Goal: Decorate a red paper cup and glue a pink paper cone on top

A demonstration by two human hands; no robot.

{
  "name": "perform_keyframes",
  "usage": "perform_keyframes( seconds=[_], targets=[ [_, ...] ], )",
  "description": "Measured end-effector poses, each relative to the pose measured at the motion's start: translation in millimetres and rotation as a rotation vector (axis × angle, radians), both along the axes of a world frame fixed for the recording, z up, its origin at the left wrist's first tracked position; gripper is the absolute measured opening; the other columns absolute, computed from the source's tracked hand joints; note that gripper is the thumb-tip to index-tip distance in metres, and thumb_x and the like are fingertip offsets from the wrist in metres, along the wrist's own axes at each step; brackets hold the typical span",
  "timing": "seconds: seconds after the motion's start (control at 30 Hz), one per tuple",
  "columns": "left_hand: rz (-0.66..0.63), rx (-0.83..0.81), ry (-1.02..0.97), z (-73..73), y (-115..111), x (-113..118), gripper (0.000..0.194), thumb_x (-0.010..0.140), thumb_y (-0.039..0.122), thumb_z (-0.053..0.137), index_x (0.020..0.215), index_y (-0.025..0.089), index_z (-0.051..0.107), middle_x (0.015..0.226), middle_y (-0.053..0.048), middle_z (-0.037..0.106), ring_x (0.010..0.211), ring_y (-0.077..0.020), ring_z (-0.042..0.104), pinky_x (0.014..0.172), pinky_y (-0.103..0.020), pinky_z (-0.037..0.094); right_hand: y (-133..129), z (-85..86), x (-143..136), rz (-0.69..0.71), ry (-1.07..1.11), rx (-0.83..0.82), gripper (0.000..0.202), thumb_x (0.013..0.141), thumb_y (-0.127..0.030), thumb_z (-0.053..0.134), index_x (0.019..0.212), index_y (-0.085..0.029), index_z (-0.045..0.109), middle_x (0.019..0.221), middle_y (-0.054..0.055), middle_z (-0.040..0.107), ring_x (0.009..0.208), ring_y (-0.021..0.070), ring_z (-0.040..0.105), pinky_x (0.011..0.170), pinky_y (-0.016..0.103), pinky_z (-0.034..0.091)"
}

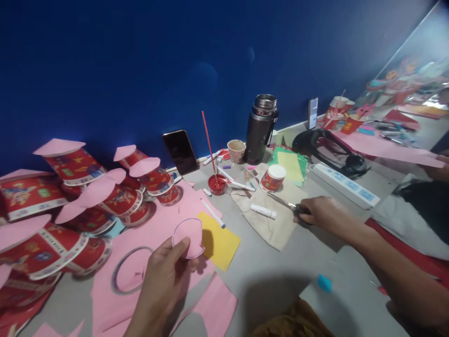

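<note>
Between the thumb and fingers of my left hand (166, 269) is a round pink paper piece (187, 234) with a purple outline and a notch on its right side. Large pink paper sheets (157, 224) lie under and around that hand. My right hand (315, 210) is closed on the handles of the scissors (284, 201), whose blades point left over a beige cloth. A white glue stick (263, 211) rests on the cloth just left of the scissors, and a red paper cup (272, 179) stands upside down near the blade tips. Yellow paper (222, 243) lies right of the pink piece.
Several red cups with pink paper tops (70, 164) crowd the left. A phone (180, 151) leans on the blue wall, beside a red paint dish (216, 184) with a stick in it. Further right are a thermos (260, 128), a power strip (345, 185) and another person's arm (440, 171).
</note>
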State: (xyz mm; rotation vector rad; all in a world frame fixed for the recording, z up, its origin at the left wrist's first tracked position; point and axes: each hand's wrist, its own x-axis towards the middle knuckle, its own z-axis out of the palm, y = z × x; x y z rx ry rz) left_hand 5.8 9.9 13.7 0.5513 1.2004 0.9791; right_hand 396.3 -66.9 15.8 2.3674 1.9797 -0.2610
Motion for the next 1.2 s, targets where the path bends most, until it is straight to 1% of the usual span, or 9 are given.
perform_keyframes(
  seconds=[0.17, 0.4, 0.5, 0.57, 0.67, 0.73, 0.87, 0.93, 1.2],
  targets=[
    [-0.077, 0.081, -0.058, -0.8, -4.9, 4.6, 0.027, 0.066, 0.027, 0.091, 0.078, 0.014, 0.071, 0.065, -0.002, 0.071, 0.051, -0.0115, 0.059, 0.051, -0.025, 0.051, -0.6, -2.7, 10.4, 0.025, 0.082, 0.014, 0.015, 0.088, -0.03, 0.073, 0.096, -0.02, 0.066, 0.078, 0.008, 0.072, 0.07, 0.0232, 0.066, 0.061, 0.032, 0.033],
    [-0.138, 0.144, -0.012, 0.8, -10.2, 3.4, 0.025, 0.072, 0.031, 0.084, 0.084, 0.013, 0.071, 0.065, -0.004, 0.072, 0.049, -0.0167, 0.062, 0.055, -0.035, 0.057, 17.4, -22.4, 34.1, 0.135, 0.148, -0.086, 0.025, 0.074, -0.025, 0.078, 0.067, -0.023, 0.055, 0.068, 0.005, 0.066, 0.059, 0.0194, 0.058, 0.058, 0.033, 0.034],
    [-0.157, 0.171, 0.032, 3.7, -11.4, 3.8, 0.024, 0.073, 0.031, 0.081, 0.085, 0.013, 0.07, 0.063, -0.004, 0.07, 0.049, -0.0165, 0.061, 0.055, -0.034, 0.056, 13.7, -15.6, 41.1, 0.1, 0.294, -0.181, 0.016, 0.077, -0.015, 0.069, 0.07, -0.024, 0.058, 0.059, 0.003, 0.065, 0.052, 0.0168, 0.057, 0.055, 0.034, 0.035],
    [-0.16, 0.192, 0.077, 6.0, -11.8, 4.5, 0.026, 0.074, 0.031, 0.08, 0.089, 0.013, 0.069, 0.062, -0.003, 0.069, 0.049, -0.0155, 0.059, 0.054, -0.032, 0.055, 6.9, -2.3, 38.2, 0.104, 0.319, -0.112, 0.01, 0.084, -0.015, 0.064, 0.083, -0.024, 0.067, 0.063, 0.007, 0.069, 0.052, 0.017, 0.059, 0.057, 0.036, 0.037],
    [-0.155, 0.21, 0.15, 10.9, -13.1, 6.4, 0.024, 0.073, 0.031, 0.078, 0.088, 0.016, 0.067, 0.055, 0.002, 0.063, 0.047, -0.0133, 0.055, 0.054, -0.027, 0.051, 4.5, 24.2, 5.4, 0.104, 0.322, 0.12, 0.015, 0.093, -0.034, 0.064, 0.09, -0.024, 0.074, 0.074, 0.011, 0.074, 0.06, 0.021, 0.063, 0.06, 0.038, 0.04],
    [-0.152, 0.235, 0.212, 14.7, -15.0, 7.9, 0.02, 0.072, 0.028, 0.077, 0.083, 0.017, 0.065, 0.052, 0.004, 0.059, 0.047, -0.011, 0.053, 0.052, -0.023, 0.047, 14.2, 37.4, -37.6, 0.146, 0.538, 0.188, 0.031, 0.095, -0.05, 0.061, 0.086, -0.024, 0.074, 0.08, 0.009, 0.074, 0.068, 0.0217, 0.065, 0.063, 0.035, 0.044],
    [-0.156, 0.3, 0.295, 19.9, -19.9, 9.3, 0.02, 0.071, 0.027, 0.078, 0.083, 0.016, 0.067, 0.055, 0.006, 0.059, 0.049, -0.0075, 0.048, 0.05, -0.018, 0.042, 52.5, 35.5, -134.0, 0.175, 1.052, -0.074, 0.037, 0.09, -0.055, 0.066, 0.101, -0.02, 0.074, 0.083, 0.005, 0.073, 0.068, 0.0176, 0.063, 0.059, 0.027, 0.046],
    [-0.157, 0.289, 0.256, 20.9, -21.4, 9.2, 0.024, 0.069, 0.026, 0.08, 0.088, 0.016, 0.068, 0.057, 0.006, 0.06, 0.049, -0.0069, 0.046, 0.049, -0.017, 0.042, 68.6, 24.3, -165.7, 0.249, 1.168, -0.152, 0.041, 0.088, -0.058, 0.066, 0.088, -0.017, 0.071, 0.075, 0.003, 0.067, 0.065, 0.0152, 0.059, 0.058, 0.025, 0.044],
    [-0.21, 0.062, -0.184, 15.9, -18.1, 6.1, 0.042, 0.062, 0.025, 0.091, 0.096, 0.015, 0.07, 0.057, 0.004, 0.062, 0.044, -0.0058, 0.046, 0.045, -0.017, 0.04, 79.3, 3.5, -185.0, 0.178, 1.377, -0.199, 0.039, 0.076, -0.052, 0.078, 0.071, -0.017, 0.061, 0.062, -0.004, 0.056, 0.058, 0.01, 0.047, 0.054, 0.023, 0.035]
  ],
)
